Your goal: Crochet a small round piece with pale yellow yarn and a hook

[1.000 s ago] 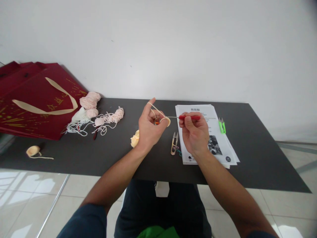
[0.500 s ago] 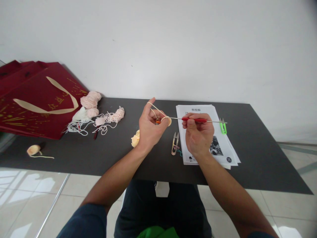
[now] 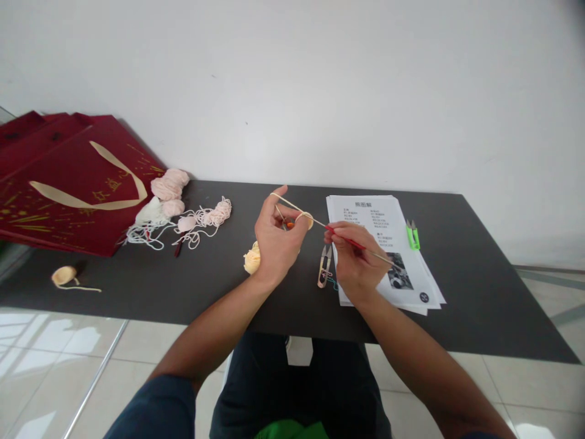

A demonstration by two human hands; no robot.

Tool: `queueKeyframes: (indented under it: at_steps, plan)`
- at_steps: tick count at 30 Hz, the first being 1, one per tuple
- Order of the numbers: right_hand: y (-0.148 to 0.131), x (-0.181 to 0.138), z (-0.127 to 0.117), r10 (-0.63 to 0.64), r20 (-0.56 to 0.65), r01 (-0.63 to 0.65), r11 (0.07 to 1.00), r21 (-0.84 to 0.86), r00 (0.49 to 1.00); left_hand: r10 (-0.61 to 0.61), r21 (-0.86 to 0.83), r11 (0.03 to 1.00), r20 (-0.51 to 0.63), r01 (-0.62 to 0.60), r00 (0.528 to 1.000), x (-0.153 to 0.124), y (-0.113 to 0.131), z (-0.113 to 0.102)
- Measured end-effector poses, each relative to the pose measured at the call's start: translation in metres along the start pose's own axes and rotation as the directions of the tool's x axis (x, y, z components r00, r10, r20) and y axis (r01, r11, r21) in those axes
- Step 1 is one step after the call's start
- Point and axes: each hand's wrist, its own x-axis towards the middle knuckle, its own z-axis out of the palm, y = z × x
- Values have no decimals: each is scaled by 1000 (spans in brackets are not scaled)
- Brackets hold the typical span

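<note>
A person sits at a dark grey rectangular table set against a white wall, seen from above their own forearms. Their left hand is raised over the middle of the table, fingers curled, pinching a small round cream crocheted piece between thumb and fingertips. A thin strand of cream yarn runs taut from the raised forefinger down to that piece.

Their right hand is closed around a slim metal crochet hook with a red grip. The hook's long axis runs diagonally: its working tip points up and to the left, meeting the crocheted piece, and its bare metal tail points down and to the right, above a stack of white printed instruction sheets.

On the table just below the left hand lies a small ball of cream yarn. Between the two hands lie small beige thread snips, blades pointing away from the person. Green-handled thread snips rest at the far right edge of the sheets.

Far left, a dark red paper gift bag with a cream ribbon handle lies flat. Beside it sits a tangle of pale pink and white yarn. A small cream crocheted cup with a trailing thread lies alone near the table's left front edge.
</note>
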Motion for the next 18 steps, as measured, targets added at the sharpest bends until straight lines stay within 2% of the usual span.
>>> queueKeyframes:
  at_steps: [3,5,9,11,14,18]
  plan:
    - [1,-4,-2,-130,93,141,983,-119,987,-36,-26,999,-24,35,999,2,1,0]
    - [4,-5,-4,-174,142,197,967,-163,974,-83,-95,992,-14,81,996,4,1,-1]
    - [9,-6,-3,-161,162,188,968,-169,974,-206,-311,925,71,218,976,9,3,-2]
    - [10,-6,-2,-109,127,126,983,-137,986,-258,-399,868,148,297,955,12,4,-3]
    - [10,-5,0,62,81,-61,998,-10,995,-304,-469,791,254,392,918,16,6,-5]
    - [12,4,2,334,17,-328,914,238,943,-322,-463,779,284,423,903,18,7,-7]
